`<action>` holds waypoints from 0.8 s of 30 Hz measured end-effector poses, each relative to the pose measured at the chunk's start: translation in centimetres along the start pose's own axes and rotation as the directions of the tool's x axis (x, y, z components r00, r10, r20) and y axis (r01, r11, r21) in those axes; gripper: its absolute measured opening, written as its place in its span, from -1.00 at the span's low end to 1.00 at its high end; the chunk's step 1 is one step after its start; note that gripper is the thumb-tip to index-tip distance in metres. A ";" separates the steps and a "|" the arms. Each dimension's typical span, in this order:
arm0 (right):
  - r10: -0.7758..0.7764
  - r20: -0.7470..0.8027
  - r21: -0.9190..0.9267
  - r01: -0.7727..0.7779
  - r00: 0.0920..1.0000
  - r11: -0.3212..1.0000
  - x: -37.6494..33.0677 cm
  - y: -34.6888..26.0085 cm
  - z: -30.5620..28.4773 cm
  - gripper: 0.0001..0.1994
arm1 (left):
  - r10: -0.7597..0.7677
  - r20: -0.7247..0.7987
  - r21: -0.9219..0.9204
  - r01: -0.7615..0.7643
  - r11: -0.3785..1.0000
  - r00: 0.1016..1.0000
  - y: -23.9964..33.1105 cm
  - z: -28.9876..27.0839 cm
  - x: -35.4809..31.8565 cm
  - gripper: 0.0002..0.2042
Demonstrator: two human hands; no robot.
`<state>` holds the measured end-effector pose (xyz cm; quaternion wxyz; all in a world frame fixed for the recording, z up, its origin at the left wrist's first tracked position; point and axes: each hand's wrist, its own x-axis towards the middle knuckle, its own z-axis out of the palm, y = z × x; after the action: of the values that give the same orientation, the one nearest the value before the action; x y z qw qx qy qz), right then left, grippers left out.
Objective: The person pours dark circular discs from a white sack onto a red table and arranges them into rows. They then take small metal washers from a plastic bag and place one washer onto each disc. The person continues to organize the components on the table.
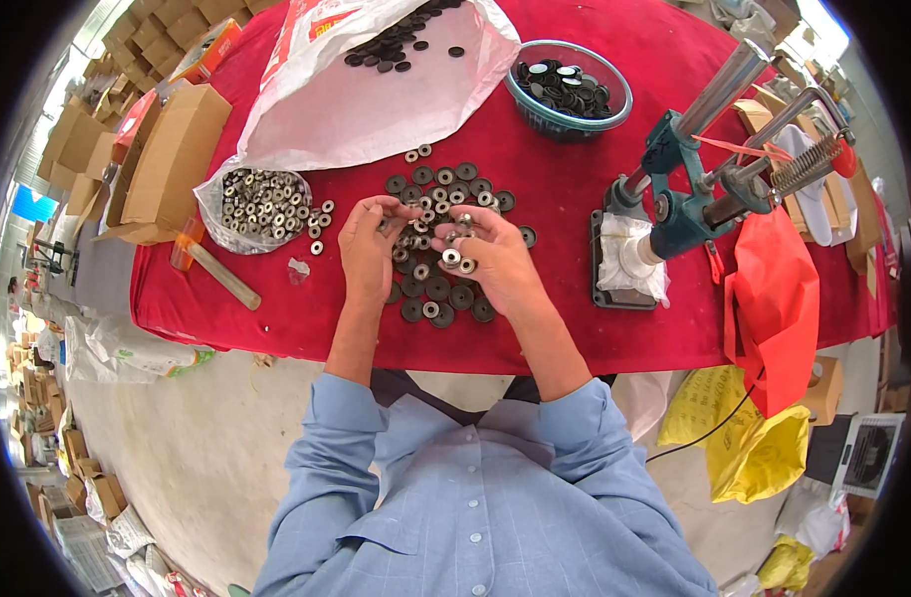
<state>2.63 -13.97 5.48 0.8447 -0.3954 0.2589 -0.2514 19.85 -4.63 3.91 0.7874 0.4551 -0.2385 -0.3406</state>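
Note:
My right hand is partly curled, palm turned up, with several small silver metal rings held in its fingers. Across from it, my left hand has its fingers drawn together at the edge of the pile; whatever they may pinch is too small to make out. Beneath and around both hands lie black round discs, several with a small metal ring on top. More rings fill an open clear plastic bag to the left, and a few lie loose beside its mouth.
A teal hand press stands right on the red cloth. Behind are a clear bowl of black discs and a large white sack spilling black pieces. A wooden-handled tool and open cardboard box are left.

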 end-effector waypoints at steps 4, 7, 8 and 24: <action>-0.068 -0.016 0.023 0.069 0.998 0.997 -0.6 -0.9 -1.8 -0.48 | -0.002 0.084 0.090 -0.006 0.996 0.996 1.0 -0.9 -0.2 -0.66; -0.135 -0.051 -0.036 0.133 0.990 0.990 -1.0 -1.1 -2.2 -0.46 | 0.033 0.106 0.174 -0.051 0.983 0.994 1.4 -1.0 -1.1 -0.65; -0.171 -0.053 -0.073 0.167 0.984 0.983 -1.2 -1.2 -2.6 -0.46 | 0.037 0.081 0.199 -0.052 0.979 0.996 1.6 -1.2 -1.3 -0.66; -0.415 -0.171 -0.214 0.377 0.894 0.901 -4.4 -1.3 -4.4 -0.69 | 0.366 0.063 0.998 -0.048 -0.051 0.929 4.3 -11.0 -3.8 -0.55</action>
<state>-3.76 -14.30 5.12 0.7046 -0.4836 0.2824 -0.4358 26.30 5.90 2.25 0.2909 0.8694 -0.3845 0.1084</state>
